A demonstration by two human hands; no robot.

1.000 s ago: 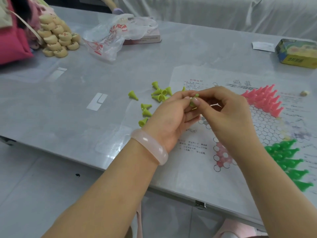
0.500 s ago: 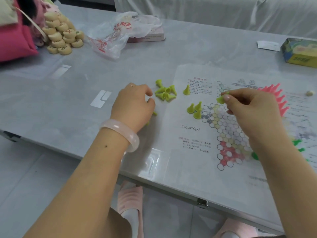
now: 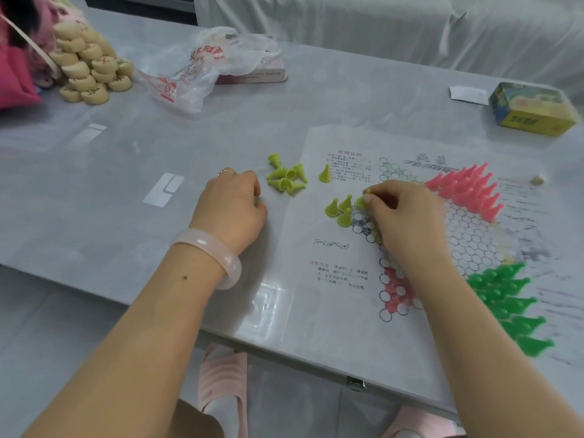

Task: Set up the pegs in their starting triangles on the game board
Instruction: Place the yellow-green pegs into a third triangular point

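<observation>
A paper game board (image 3: pixel 331 257) with a hexagon grid lies on the table. Pink pegs (image 3: pixel 467 188) fill its far triangle and dark green pegs (image 3: pixel 508 305) its near right triangle. Three yellow-green pegs (image 3: pixel 339 210) stand at the left triangle. My right hand (image 3: pixel 401 216) pinches a yellow-green peg (image 3: pixel 362 200) and holds it down on the board beside them. A loose heap of yellow-green pegs (image 3: pixel 286 178) lies left of the board, with one peg (image 3: pixel 325 173) upright on the paper. My left hand (image 3: pixel 230 207) rests curled on the table beside the heap; a bit of green shows at its fingertips.
Round wooden game discs (image 3: pixel 88 74) are piled at the far left by a pink bag (image 3: pixel 15 77). A crumpled plastic bag (image 3: pixel 205 67) lies over a thin box. A yellow-green carton (image 3: pixel 534 109) and a paper slip (image 3: pixel 467 94) sit far right. The table's near edge runs under my forearms.
My hands parted: the left went back to the table by the loose heap, the right carried a yellow-green peg to the board and lowered it beside the three standing ones.
</observation>
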